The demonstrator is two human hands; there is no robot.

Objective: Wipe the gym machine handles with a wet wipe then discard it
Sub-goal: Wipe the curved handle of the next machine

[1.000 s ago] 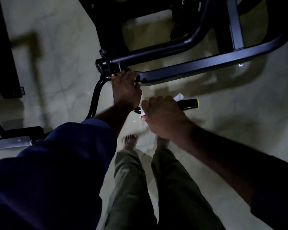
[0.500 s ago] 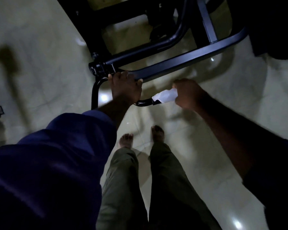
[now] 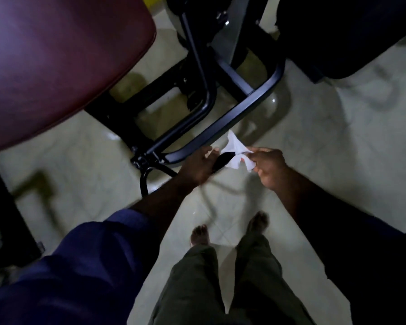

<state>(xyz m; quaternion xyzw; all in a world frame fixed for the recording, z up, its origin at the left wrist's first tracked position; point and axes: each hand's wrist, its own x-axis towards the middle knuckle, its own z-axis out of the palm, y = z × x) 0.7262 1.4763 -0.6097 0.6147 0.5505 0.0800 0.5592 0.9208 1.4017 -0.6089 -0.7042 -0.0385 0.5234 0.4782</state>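
1. The left hand (image 3: 197, 166) reaches forward and down from a blue sleeve (image 3: 99, 261), forearm bare, wrist straight. Its fingers curl around the black handle (image 3: 222, 160), whose dark grip shows just beyond them.
2. The right hand (image 3: 268, 168) comes in from the right on a bare forearm and is turned inward toward the left. Its fingers pinch the white wet wipe (image 3: 236, 152) near the crumpled lower edge.
3. The wet wipe lies between the two sets of fingers, draped over the handle's free end. One corner stands up toward the black frame bar (image 3: 220, 127) just beyond the hands.
4. The handle bends back from the left fingers to a bracket (image 3: 143, 159) on the frame, to their left.
5. A maroon padded seat (image 3: 56, 59) fills the upper left, well apart from both hands.
6. Below the hands are olive trousers (image 3: 197, 277) and two bare feet (image 3: 199, 234) on the pale tiled floor (image 3: 338, 137).
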